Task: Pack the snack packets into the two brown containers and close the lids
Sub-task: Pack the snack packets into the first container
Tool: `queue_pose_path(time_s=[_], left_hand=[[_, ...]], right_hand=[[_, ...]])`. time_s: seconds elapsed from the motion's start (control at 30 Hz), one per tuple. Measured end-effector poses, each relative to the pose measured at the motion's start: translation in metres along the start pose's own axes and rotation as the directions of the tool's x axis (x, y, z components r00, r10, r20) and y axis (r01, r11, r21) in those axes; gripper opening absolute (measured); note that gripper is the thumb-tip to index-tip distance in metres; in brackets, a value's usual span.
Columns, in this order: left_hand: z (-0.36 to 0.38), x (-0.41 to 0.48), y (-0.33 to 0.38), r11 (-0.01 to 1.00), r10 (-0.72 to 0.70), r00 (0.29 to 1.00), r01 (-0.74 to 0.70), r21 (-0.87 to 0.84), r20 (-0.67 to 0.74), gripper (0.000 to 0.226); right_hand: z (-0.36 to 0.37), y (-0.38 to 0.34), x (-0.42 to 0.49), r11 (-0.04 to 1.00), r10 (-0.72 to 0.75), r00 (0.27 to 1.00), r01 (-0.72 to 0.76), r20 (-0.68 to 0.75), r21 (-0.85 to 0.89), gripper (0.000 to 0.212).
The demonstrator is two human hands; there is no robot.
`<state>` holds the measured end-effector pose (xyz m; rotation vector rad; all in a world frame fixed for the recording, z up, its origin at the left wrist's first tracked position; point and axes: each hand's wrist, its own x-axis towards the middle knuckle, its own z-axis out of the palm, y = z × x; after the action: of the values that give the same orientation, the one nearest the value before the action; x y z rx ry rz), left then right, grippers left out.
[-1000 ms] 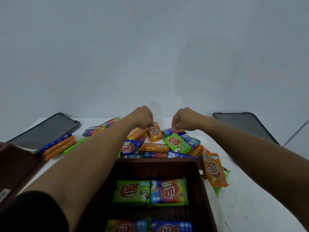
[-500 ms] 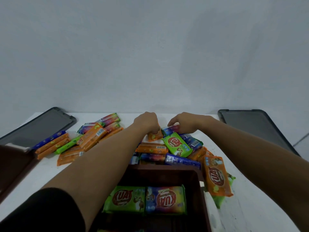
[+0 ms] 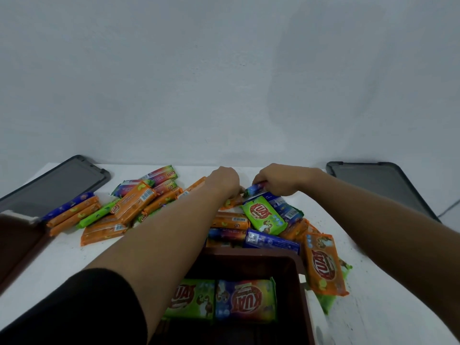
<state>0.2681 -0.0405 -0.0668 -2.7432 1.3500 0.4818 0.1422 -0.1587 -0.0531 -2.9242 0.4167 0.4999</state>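
Both hands have dropped from hovering fists into the pile of snack packets (image 3: 249,220) beyond the brown container (image 3: 296,267): right hand (image 3: 278,180) now pinching a blue packet (image 3: 256,189), left hand (image 3: 224,181) closed over an orange packet (image 3: 232,202), grip unclear, so more packing looks imminent.

blocked: packet pile (image 3: 249,220) beyond container (image 3: 297,270) | free: bare table (image 3: 62,257) front-left, tabletop far right

The white table (image 3: 62,257) is flat and matte. Small dark specks (image 3: 321,224) lie scattered on the table's right part. A plain grey wall (image 3: 224,83) rises directly behind the table's far edge. A thin dark cable (image 3: 450,207) runs beyond the table's right edge.
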Motion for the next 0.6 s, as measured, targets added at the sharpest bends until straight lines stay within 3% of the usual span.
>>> queue_pose_path(time_s=[0.1, 0.2, 0.3, 0.4, 0.5, 0.6], left_hand=[[0.005, 0.0, 0.001, 0.999, 0.0, 1.0, -0.001, -0.038, -0.022, 0.033], [0.005, -0.005, 0.002, 0.977, -0.043, 0.998, 0.034, -0.21, -0.035, 0.05], [-0.006, -0.011, -0.004, 0.923, -0.057, 0.998, 0.068, -0.379, 0.04, 0.039], [-0.023, -0.023, -0.019, 0.86, -0.052, 0.992, 0.102, -0.501, 0.113, 0.045], [-0.043, -0.041, -0.038, 0.894, -0.025, 0.998, 0.046, -0.445, 0.053, 0.045], [-0.061, -0.063, -0.054, 0.944, 0.061, 0.998, -0.067, -0.323, -0.031, 0.046]], right_hand=[[-0.009, -0.001, -0.01, 0.999, 0.039, 0.999, -0.038, -0.028, 0.031, 0.032], [-0.016, -0.001, -0.024, 0.99, 0.096, 0.992, -0.088, -0.076, 0.108, 0.032], [-0.025, -0.007, -0.041, 0.968, 0.156, 0.981, -0.127, -0.119, 0.215, 0.028], [-0.033, -0.017, -0.053, 0.925, 0.262, 0.955, -0.207, -0.139, 0.317, 0.028], [-0.037, -0.03, -0.067, 0.914, 0.296, 0.94, -0.227, -0.171, 0.338, 0.037], [-0.04, -0.048, -0.081, 0.924, 0.283, 0.943, -0.218, -0.178, 0.314, 0.069]])
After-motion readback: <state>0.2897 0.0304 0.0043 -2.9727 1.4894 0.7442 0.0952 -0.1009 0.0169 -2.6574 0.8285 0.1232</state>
